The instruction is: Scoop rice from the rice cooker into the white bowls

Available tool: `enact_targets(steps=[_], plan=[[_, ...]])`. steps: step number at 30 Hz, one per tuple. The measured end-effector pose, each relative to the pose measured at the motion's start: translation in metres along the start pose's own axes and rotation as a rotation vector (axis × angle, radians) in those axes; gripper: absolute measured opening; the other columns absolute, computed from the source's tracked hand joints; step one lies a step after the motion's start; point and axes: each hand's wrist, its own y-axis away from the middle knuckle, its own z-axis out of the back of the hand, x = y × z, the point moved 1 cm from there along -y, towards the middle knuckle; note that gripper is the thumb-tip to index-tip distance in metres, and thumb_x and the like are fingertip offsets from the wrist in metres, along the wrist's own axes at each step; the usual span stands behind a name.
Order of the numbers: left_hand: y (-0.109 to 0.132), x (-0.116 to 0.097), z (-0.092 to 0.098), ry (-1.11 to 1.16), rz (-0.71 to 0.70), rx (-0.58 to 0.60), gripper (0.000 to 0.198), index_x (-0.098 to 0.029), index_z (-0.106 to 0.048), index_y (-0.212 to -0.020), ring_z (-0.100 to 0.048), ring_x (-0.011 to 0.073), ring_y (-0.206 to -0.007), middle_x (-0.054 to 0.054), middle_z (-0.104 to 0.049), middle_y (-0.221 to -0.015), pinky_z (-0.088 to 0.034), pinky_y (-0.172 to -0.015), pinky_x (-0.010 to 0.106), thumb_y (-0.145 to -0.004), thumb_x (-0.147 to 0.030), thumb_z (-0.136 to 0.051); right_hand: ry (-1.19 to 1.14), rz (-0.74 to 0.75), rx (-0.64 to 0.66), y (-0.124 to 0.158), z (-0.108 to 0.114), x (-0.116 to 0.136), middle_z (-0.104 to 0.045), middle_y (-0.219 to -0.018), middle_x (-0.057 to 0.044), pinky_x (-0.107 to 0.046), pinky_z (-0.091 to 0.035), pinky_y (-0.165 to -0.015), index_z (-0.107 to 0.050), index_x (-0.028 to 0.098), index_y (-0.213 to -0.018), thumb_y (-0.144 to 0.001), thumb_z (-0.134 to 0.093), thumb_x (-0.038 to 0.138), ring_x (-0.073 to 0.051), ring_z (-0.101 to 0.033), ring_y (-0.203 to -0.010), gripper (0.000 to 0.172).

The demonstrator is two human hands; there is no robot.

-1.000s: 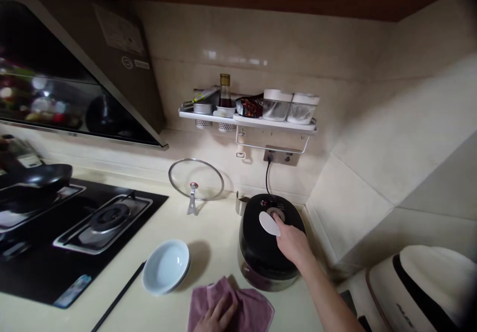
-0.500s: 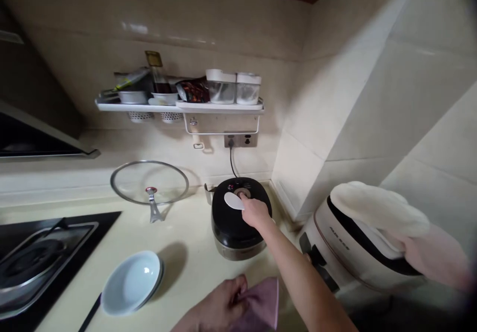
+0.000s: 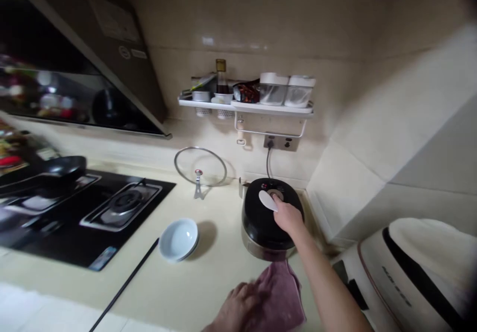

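My right hand (image 3: 287,216) is closed around a white rice paddle (image 3: 268,200), whose handle is hidden in the grip. One finger of that hand reaches onto the round button area on the lid of a black rice cooker (image 3: 261,222), which is closed. My left hand (image 3: 238,306) rests on a purple-pink cloth (image 3: 279,292), its fingers curled onto the cloth's left side. The cloth lies spread on the counter at the front of the cooker. Left of the cooker sits a pale blue bowl (image 3: 178,240), apparently stacked on another.
A glass pot lid (image 3: 201,168) leans against the wall behind the bowl. Left of it is the black gas hob (image 3: 119,207) under a range hood (image 3: 122,63). Above hangs a wall shelf (image 3: 246,107) with jars and a bottle. A white appliance (image 3: 376,272) stands at right.
The view has swung left, showing more of the hob. My left hand's bunched cloth is now laid out flat beside the cooker. My right hand stays on the cooker lid with the paddle.
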Motion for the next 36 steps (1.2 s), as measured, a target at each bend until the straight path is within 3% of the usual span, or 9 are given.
enact_targets(steps=[5, 11, 15, 17, 19, 23, 26, 31, 36], plan=[[-0.002, 0.0, -0.009, -0.092, -0.079, 0.152, 0.042, -0.035, -0.058, -0.12, -0.034, 0.0367, -0.136, 0.007, -0.048, -0.144, -0.019, -0.105, 0.069, -0.08, -0.043, -0.061, 0.026, 0.031, 0.027, -0.008, -0.001, -0.001, -0.068, -0.109, -0.016, -0.039, -0.046, -0.079, -0.037, 0.022, -0.141, -0.084, -0.038, 0.02, -0.03, -0.064, -0.098, 0.057], [-0.017, -0.002, -0.001, -0.027, -0.088, 0.173, 0.03, -0.031, -0.063, -0.108, -0.032, 0.034, -0.138, 0.005, -0.06, -0.131, -0.006, -0.104, 0.073, -0.078, -0.028, -0.065, 0.057, -0.003, 0.098, -0.012, -0.003, 0.0, -0.066, -0.113, -0.018, -0.042, -0.046, -0.08, -0.03, 0.021, -0.145, -0.085, -0.034, 0.022, -0.032, -0.063, -0.101, 0.06], [0.028, 0.007, 0.015, 0.249, 0.154, -0.172, 0.04, -0.032, -0.064, -0.11, -0.049, 0.0328, -0.125, 0.005, -0.062, -0.128, -0.025, -0.108, 0.059, -0.07, -0.032, -0.069, 0.061, 0.004, 0.102, -0.013, -0.004, -0.001, -0.065, -0.116, -0.017, -0.041, -0.046, -0.08, -0.033, 0.02, -0.144, -0.084, -0.033, 0.02, -0.032, -0.063, -0.101, 0.06], [0.064, 0.021, 0.024, 0.36, 0.341, -0.361, 0.032, -0.029, -0.065, -0.106, -0.059, 0.0259, -0.111, 0.006, -0.067, -0.118, -0.042, -0.1, 0.042, -0.074, -0.035, -0.062, 0.06, 0.01, 0.092, -0.014, -0.004, -0.001, -0.066, -0.116, -0.017, -0.041, -0.047, -0.08, -0.033, 0.02, -0.144, -0.084, -0.033, 0.02, -0.031, -0.064, -0.1, 0.06], [0.099, 0.039, 0.035, 0.382, 0.508, -0.486, 0.031, -0.023, -0.062, -0.105, -0.064, 0.0232, -0.098, 0.011, -0.07, -0.107, -0.05, -0.085, 0.035, -0.082, -0.038, -0.049, 0.061, 0.01, 0.089, -0.015, -0.005, -0.001, -0.066, -0.115, -0.018, -0.041, -0.047, -0.08, -0.033, 0.02, -0.145, -0.084, -0.033, 0.021, -0.031, -0.065, -0.099, 0.06], [0.144, 0.079, 0.07, 0.377, 0.814, -0.711, 0.037, -0.018, -0.052, -0.101, -0.066, 0.0218, -0.074, 0.007, -0.067, -0.076, -0.052, -0.068, 0.034, -0.087, -0.047, -0.033, 0.08, -0.002, 0.097, -0.019, -0.009, -0.003, -0.066, -0.115, -0.019, -0.042, -0.048, -0.081, -0.032, 0.019, -0.145, -0.085, -0.032, 0.024, -0.032, -0.065, -0.099, 0.06], [0.147, 0.106, 0.11, 0.369, 0.933, -0.805, 0.044, -0.018, -0.047, -0.106, -0.067, 0.019, -0.072, 0.005, -0.065, -0.08, -0.052, -0.063, 0.031, -0.086, -0.054, -0.031, 0.091, 0.015, 0.086, -0.022, -0.013, -0.003, -0.067, -0.112, -0.019, -0.043, -0.048, -0.082, -0.034, 0.017, -0.144, -0.085, -0.032, 0.024, -0.032, -0.066, -0.097, 0.059], [0.119, 0.141, 0.179, 0.35, 1.081, -0.679, 0.06, -0.013, -0.039, -0.126, -0.055, 0.0111, -0.045, -0.001, -0.06, -0.067, -0.045, -0.045, 0.025, -0.086, -0.057, -0.041, 0.091, 0.009, 0.067, -0.023, -0.014, -0.001, -0.067, -0.112, -0.02, -0.043, -0.048, -0.083, -0.034, 0.016, -0.144, -0.085, -0.033, 0.023, -0.032, -0.066, -0.098, 0.06], [0.097, 0.15, 0.213, 0.364, 1.147, -0.382, 0.047, -0.015, -0.052, -0.118, -0.046, 0.0059, -0.041, -0.002, -0.06, -0.068, -0.04, -0.039, 0.021, -0.09, -0.053, -0.043, 0.066, -0.021, 0.07, -0.021, -0.012, 0.002, -0.066, -0.114, -0.017, -0.041, -0.048, -0.083, -0.035, 0.02, -0.144, -0.085, -0.034, 0.022, -0.029, -0.065, -0.099, 0.059]])
